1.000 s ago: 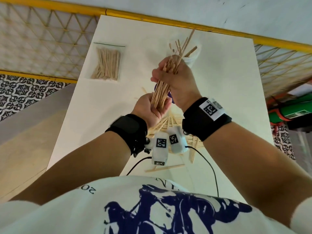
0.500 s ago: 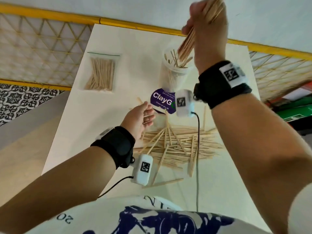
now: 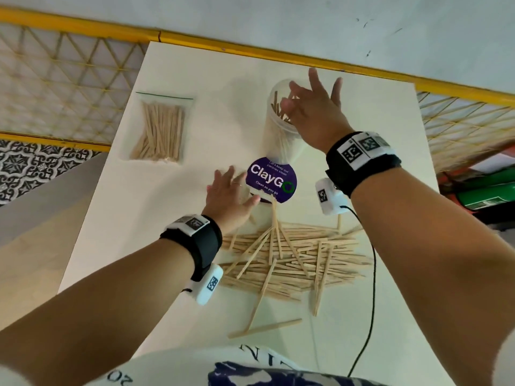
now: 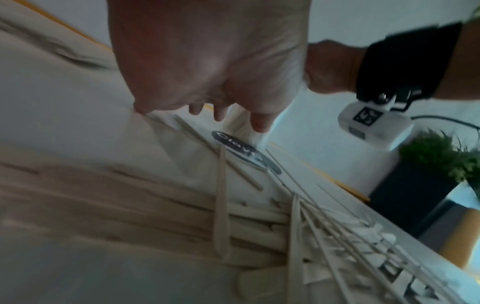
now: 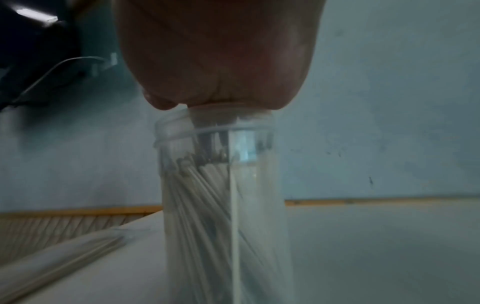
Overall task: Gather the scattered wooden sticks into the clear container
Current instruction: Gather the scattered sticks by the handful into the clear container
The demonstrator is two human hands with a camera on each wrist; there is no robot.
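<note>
Wooden sticks, pale and flat, stood bunched inside the tall clear plastic container (image 3: pixel 281 140), which was upright on the white tabletop (image 3: pixel 195 65) toward its far edge. In the right wrist view the sticks inside (image 5: pixel 197 195) reached most of the way up the wall, though the container did not look packed tight. The right hand (image 3: pixel 315 112) hovered at the container's mouth with its fingers spread and straight, gripping nothing that could be seen; its palm sat just over the rim.

Most of the work appeared unfinished. A broad heap of loose wooden sticks (image 3: pixel 292 260) lay on the near part of the table, with a few strays (image 3: pixel 264 327) apart from it, closer to the person. The left hand (image 3: pixel 228 196) was stretched flat, fingers extended and empty, just beyond the heap's far corner and beside a round purple sticker (image 3: pixel 271 181) at the container's foot.

A clear zip bag of similar sticks (image 3: pixel 160 132) lay well apart to the left; whether it counted toward the job could not be told. By my judgement, well under half the scattered sticks were in, and several more handfuls remained.
</note>
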